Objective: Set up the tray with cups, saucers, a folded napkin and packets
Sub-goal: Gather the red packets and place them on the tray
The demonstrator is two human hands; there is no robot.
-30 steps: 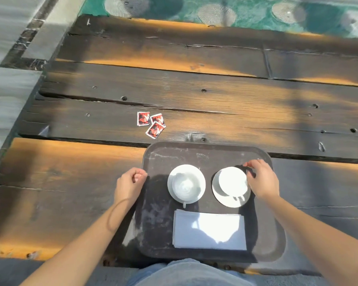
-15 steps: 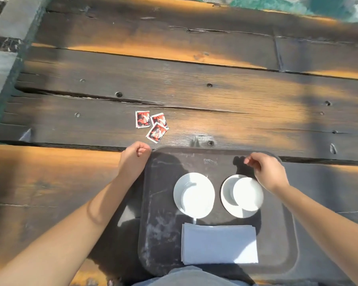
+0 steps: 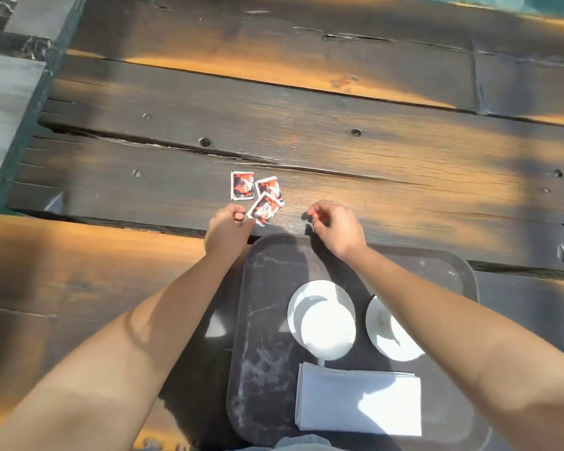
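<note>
Our right forearm crosses the tray point(image 3: 267, 320) and covers much of the right cup point(image 3: 402, 341) and right saucer point(image 3: 378, 320), so we cannot make out that cup's handle. The tray's near edge is cut off at the bottom of the view. The left cup point(image 3: 328, 330) sits on the left saucer point(image 3: 306, 294), with the folded napkin point(image 3: 358, 402) just nearer us, all on the tray. Three packets point(image 3: 267, 190) lie on the wooden table point(image 3: 339, 151), just beyond the tray's far left corner. Our left hand point(image 3: 228, 226) reaches there with its fingers curled and its fingertips at the nearest packet point(image 3: 264, 211); we cannot tell whether they pinch it. Our right hand point(image 3: 336, 227) hovers past the tray's far rim, fingers loosely curled, thumb and forefinger apart, holding nothing we can see.
</note>
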